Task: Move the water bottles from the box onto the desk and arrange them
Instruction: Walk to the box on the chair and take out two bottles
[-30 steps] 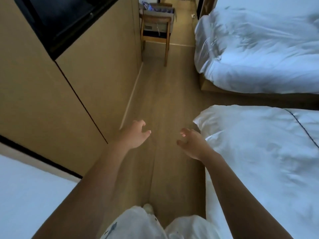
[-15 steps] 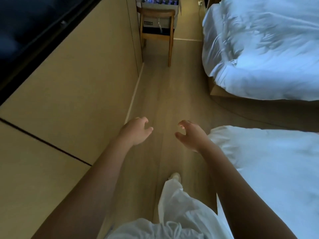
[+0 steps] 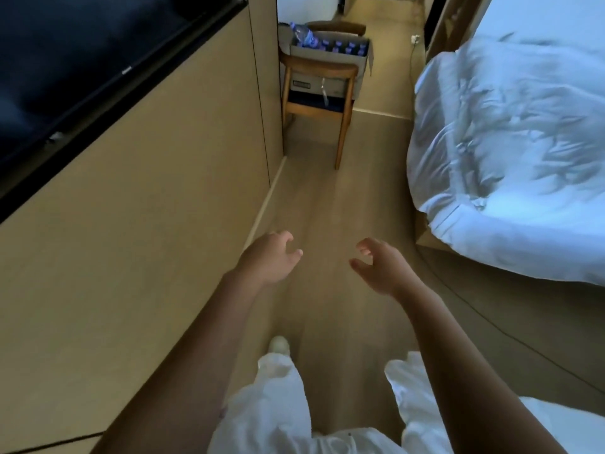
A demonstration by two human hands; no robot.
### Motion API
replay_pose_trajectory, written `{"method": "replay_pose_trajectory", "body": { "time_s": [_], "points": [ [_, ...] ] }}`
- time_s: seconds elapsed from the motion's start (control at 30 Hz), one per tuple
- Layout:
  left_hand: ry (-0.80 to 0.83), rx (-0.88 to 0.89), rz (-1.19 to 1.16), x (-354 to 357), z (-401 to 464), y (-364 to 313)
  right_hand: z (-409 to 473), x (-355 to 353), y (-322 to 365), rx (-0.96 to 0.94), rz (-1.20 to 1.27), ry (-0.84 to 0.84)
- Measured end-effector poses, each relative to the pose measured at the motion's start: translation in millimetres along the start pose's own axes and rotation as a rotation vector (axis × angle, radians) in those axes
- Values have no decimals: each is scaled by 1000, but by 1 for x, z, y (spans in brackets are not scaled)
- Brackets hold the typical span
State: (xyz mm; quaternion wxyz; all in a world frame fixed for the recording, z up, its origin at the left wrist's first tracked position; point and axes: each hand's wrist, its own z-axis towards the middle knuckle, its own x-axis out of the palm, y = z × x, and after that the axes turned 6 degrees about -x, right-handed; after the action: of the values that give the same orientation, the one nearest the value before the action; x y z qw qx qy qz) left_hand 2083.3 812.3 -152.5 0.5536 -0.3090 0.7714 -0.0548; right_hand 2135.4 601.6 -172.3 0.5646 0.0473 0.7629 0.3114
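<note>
Water bottles [image 3: 343, 47] with blue caps, upright in rows inside an open cardboard box [image 3: 327, 73] set on the seat of a wooden chair [image 3: 319, 93] at the far end of the aisle; one further bottle [image 3: 302, 36] tilted at the box's left rear corner. Chair placed against the end of a tan wall panel [image 3: 147, 198], well apart from both hands. Left hand [image 3: 270, 258] and right hand [image 3: 381, 268] held out in mid-air over the wood-look floor [image 3: 327, 198], palms turned toward each other, fingers loosely curled and grasping nothing, a clear gap between them. Bare forearms reaching in from the bottom edge, above white trousers [image 3: 278, 411] and a pale shoe [image 3: 279, 345] on the floor. Dark screen [image 3: 72, 67] mounted on the wall at upper left. Bed with rumpled white bedding [image 3: 510, 142] along the right side of the aisle, a second patch of white bedding [image 3: 573, 424] at the lower right corner. Thin dark cable [image 3: 491, 322] trailing across the floor below the bed. Small white plug [image 3: 415, 37] on the floor in the distance, beyond the chair. Desk not identifiable from this angle.
</note>
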Motion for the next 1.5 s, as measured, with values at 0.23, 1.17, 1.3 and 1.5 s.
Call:
{"method": "replay_pose_trajectory", "body": {
  "time_s": [0.23,1.17,1.3,1.5],
  "points": [
    [-24,43,47,-57,158,-34,159,-41,-11,-17,73,-64],
    [-43,30,-88,-228,732,-213,753,-217,-105,-26,226,-77],
    [-55,-20,-165,-244,796,-231,834,-242,-113,-48,276,-46],
    [-32,-79,-218,-271,887,-237,938,-257,-108,-90,277,1]
  ]
}}
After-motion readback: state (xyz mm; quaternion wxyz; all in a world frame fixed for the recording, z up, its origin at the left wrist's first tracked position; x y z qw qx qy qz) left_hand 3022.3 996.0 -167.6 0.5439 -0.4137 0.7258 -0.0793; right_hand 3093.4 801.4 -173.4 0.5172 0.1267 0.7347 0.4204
